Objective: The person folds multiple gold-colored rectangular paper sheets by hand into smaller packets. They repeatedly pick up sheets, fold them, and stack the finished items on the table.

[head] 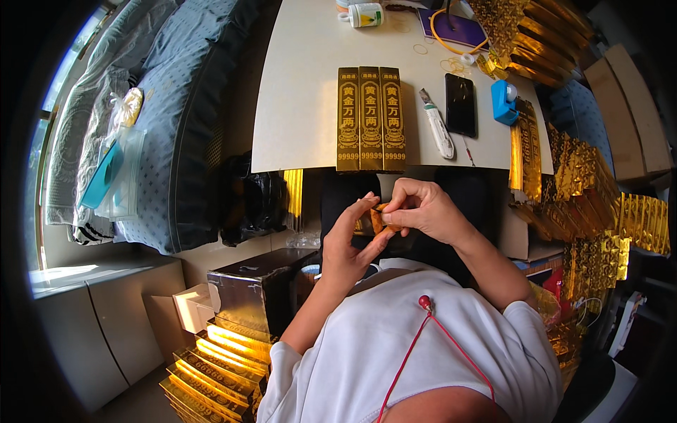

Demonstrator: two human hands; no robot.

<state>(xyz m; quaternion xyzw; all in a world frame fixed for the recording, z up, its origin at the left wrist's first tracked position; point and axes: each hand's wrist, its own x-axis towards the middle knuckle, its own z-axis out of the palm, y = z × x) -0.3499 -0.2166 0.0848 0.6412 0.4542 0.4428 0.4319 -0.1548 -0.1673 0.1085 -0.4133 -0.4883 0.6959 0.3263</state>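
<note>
Below the near edge of the white table (296, 106), both hands meet over my lap. Between the thumb and fingers of my left hand (351, 235) is a small orange-and-gold piece (377, 219); its exact kind is hard to tell. My right hand (423, 211) pinches the same piece from the other side with thumb and forefinger. Just beyond the hands, several long gold printed paper boxes (371, 119) lie side by side at the table edge. To their right are a white utility knife (438, 129) with its blade out and a black smartphone (460, 106).
A blue tape dispenser (505, 103) and stacked gold foil packs (529, 148) sit at the table's right edge. More gold packs (211, 375) are piled at lower left beside a dark box (243, 296). A white bottle (366, 15) lies at the far edge.
</note>
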